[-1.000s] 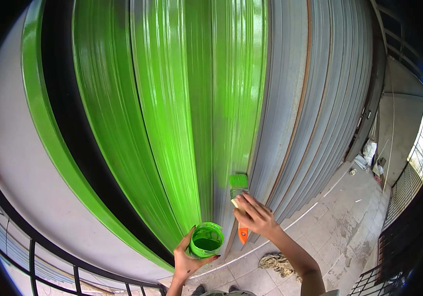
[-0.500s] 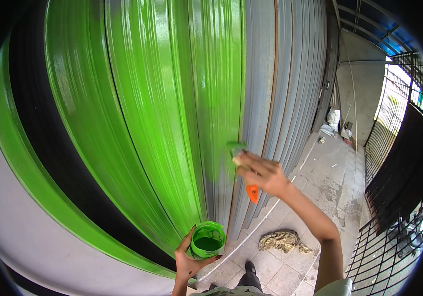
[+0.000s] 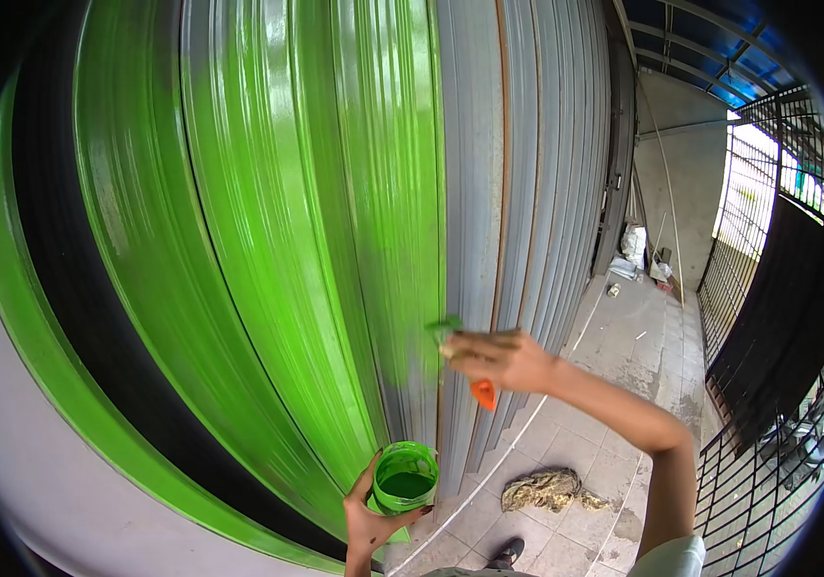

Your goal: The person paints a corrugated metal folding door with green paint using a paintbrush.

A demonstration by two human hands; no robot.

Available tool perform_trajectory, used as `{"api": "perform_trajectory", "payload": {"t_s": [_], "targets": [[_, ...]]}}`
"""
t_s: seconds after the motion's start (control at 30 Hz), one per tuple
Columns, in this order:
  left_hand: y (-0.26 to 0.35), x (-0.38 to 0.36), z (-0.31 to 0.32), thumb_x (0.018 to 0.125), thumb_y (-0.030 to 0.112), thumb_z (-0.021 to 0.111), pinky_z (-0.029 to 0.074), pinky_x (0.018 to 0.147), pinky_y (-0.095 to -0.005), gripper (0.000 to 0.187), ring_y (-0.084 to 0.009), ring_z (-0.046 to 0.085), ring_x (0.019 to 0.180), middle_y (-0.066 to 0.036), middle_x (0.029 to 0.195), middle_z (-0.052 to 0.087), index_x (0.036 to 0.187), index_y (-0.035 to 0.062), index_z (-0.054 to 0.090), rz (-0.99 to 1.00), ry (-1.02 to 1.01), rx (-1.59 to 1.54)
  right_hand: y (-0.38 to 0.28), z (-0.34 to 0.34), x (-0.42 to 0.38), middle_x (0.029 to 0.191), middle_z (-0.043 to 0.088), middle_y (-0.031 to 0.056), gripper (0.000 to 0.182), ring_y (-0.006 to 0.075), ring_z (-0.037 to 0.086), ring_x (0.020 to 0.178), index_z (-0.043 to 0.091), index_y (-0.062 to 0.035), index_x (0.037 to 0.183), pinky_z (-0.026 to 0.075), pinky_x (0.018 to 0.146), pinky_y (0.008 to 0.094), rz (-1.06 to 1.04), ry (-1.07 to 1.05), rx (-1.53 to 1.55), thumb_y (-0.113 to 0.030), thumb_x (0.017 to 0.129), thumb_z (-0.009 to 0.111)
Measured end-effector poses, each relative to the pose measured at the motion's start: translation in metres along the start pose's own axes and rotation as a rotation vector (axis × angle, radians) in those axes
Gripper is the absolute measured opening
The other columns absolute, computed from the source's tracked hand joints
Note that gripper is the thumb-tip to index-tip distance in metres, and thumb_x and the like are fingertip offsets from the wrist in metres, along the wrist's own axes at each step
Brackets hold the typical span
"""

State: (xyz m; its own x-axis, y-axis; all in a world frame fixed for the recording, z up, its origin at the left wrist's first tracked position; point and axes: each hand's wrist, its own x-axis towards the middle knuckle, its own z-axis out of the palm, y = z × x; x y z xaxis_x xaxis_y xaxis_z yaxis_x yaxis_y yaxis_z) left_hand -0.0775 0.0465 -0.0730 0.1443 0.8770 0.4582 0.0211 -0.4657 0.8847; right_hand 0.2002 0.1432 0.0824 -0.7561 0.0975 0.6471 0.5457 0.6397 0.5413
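Note:
My right hand (image 3: 500, 362) is closed around a paintbrush (image 3: 483, 393) with an orange handle end. Its green, paint-covered bristles are against or very near the ribbed metal shutter (image 3: 397, 240), at the border of green paint and bare grey metal; motion blurs them slightly. Lower down, my left hand (image 3: 373, 519) grips an open paint tub (image 3: 406, 478) from the side, thumb and fingers around it. Green paint lies inside the tub, and its inner wall is smeared with it.
Bare grey shutter panels (image 3: 551, 183) stand to the right. A crumpled, stained cloth (image 3: 544, 489) lies on the tiled floor (image 3: 614, 385). Along the far right runs a black metal grille (image 3: 748, 500). White bags (image 3: 633, 246) sit by the back wall.
My right hand has moved down with the brush along the shutter, and the green covers more of the lower strip. The view has turned slightly right. My left hand still holds the tub.

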Motion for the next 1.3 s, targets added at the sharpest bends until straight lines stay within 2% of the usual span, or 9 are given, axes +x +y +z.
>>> {"api": "perform_trajectory", "payload": {"t_s": [0.23, 0.4, 0.5, 0.63, 0.77, 0.87, 1.1, 1.2, 1.3], "targets": [[0.011, 0.01, 0.014, 0.052, 0.012, 0.093, 0.047, 0.098, -0.0357, 0.092, -0.0212, 0.063, 0.109, -0.014, 0.117, 0.066, 0.13, -0.0101, 0.05, -0.013, 0.021, -0.049, 0.068, -0.053, 0.071, 0.113, 0.068, 0.0058, 0.019, 0.0187, 0.071, 0.09, 0.063, -0.0114, 0.092, 0.061, 0.058, 0.0241, -0.004, 0.338, -0.138, -0.007, 0.074, 0.07], [0.013, 0.007, 0.007, 0.052, 0.014, 0.093, 0.047, 0.099, -0.0357, 0.092, -0.0207, 0.063, 0.108, -0.014, 0.116, 0.066, 0.13, -0.0098, 0.051, -0.008, 0.017, -0.02, -0.006, 0.01, -0.011, 0.108, 0.07, 0.008, 0.016, 0.0211, 0.072, 0.087, 0.058, -0.0103, 0.089, 0.061, 0.051, 0.0262, -0.087, 0.003, 0.06, -0.005, 0.077, 0.067], [0.015, 0.004, 0.001, 0.052, 0.015, 0.094, 0.047, 0.099, -0.0361, 0.092, -0.021, 0.063, 0.108, -0.013, 0.115, 0.067, 0.13, -0.0093, 0.051, 0.015, 0.016, 0.031, 0.005, 0.007, -0.01, 0.106, 0.07, 0.0086, 0.015, 0.0207, 0.072, 0.082, 0.058, -0.0104, 0.088, 0.06, 0.049, 0.025, -0.073, -0.141, 0.161, -0.005, 0.077, 0.067], [0.012, 0.0, -0.003, 0.052, 0.016, 0.094, 0.047, 0.099, -0.0365, 0.093, -0.0214, 0.063, 0.108, -0.014, 0.115, 0.067, 0.13, -0.0087, 0.051, 0.014, 0.017, 0.04, 0.093, -0.064, 0.082, 0.102, 0.072, 0.0049, 0.022, 0.0184, 0.072, 0.08, 0.064, -0.0101, 0.097, 0.06, 0.055, 0.0255, 0.017, 0.171, 0.072, 0.0, 0.078, 0.067], [0.012, 0.001, -0.003, 0.052, 0.012, 0.093, 0.05, 0.096, -0.0355, 0.091, -0.0214, 0.065, 0.104, -0.014, 0.112, 0.067, 0.129, -0.0108, 0.051, 0.012, 0.018, 0.011, 0.118, -0.103, 0.129, 0.094, 0.074, 0.0035, 0.016, 0.0187, 0.072, 0.085, 0.067, -0.0091, 0.093, 0.06, 0.056, 0.0248, 0.001, 0.472, -0.167, 0.001, 0.08, 0.066], [0.01, -0.002, -0.007, 0.052, 0.012, 0.093, 0.049, 0.096, -0.0355, 0.09, -0.0213, 0.065, 0.104, -0.014, 0.113, 0.067, 0.128, -0.0112, 0.051, 0.007, 0.006, 0.022, 0.089, -0.069, 0.093, 0.104, 0.072, 0.0047, 0.019, 0.0199, 0.072, 0.09, 0.064, -0.0099, 0.094, 0.059, 0.053, 0.0235, -0.002, 0.21, -0.092, 0.003, 0.08, 0.064], [0.015, -0.009, -0.022, 0.054, 0.014, 0.093, 0.05, 0.096, -0.0346, 0.091, -0.0203, 0.065, 0.104, -0.013, 0.111, 0.068, 0.13, -0.0104, 0.049, -0.009, -0.034, 0.025, 0.043, -0.027, 0.03, 0.106, 0.072, 0.0046, 0.017, 0.0133, 0.069, 0.065, 0.062, -0.0116, 0.085, 0.051, 0.039, 0.0248, -0.007, -0.131, 0.274, 0.003, 0.076, 0.063], [0.016, -0.009, -0.024, 0.054, 0.013, 0.093, 0.05, 0.096, -0.0344, 0.09, -0.0202, 0.066, 0.103, -0.012, 0.111, 0.068, 0.13, -0.0104, 0.05, -0.01, -0.059, 0.021, 0.106, -0.062, 0.087, 0.101, 0.073, 0.0048, 0.027, 0.0127, 0.066, 0.058, 0.068, -0.0123, 0.091, 0.048, 0.04, 0.0234, 0.079, 0.029, 0.096, 0.007, 0.074, 0.061], [0.015, -0.008, -0.024, 0.054, 0.013, 0.093, 0.05, 0.095, -0.0342, 0.09, -0.0199, 0.066, 0.103, -0.012, 0.112, 0.068, 0.129, -0.0102, 0.051, -0.026, -0.064, -0.023, 0.159, -0.113, 0.166, 0.096, 0.074, 0.003, 0.032, 0.0162, 0.071, 0.069, 0.07, -0.013, 0.098, 0.055, 0.05, 0.025, 0.049, 0.396, -0.023, 0.007, 0.075, 0.064]]}}
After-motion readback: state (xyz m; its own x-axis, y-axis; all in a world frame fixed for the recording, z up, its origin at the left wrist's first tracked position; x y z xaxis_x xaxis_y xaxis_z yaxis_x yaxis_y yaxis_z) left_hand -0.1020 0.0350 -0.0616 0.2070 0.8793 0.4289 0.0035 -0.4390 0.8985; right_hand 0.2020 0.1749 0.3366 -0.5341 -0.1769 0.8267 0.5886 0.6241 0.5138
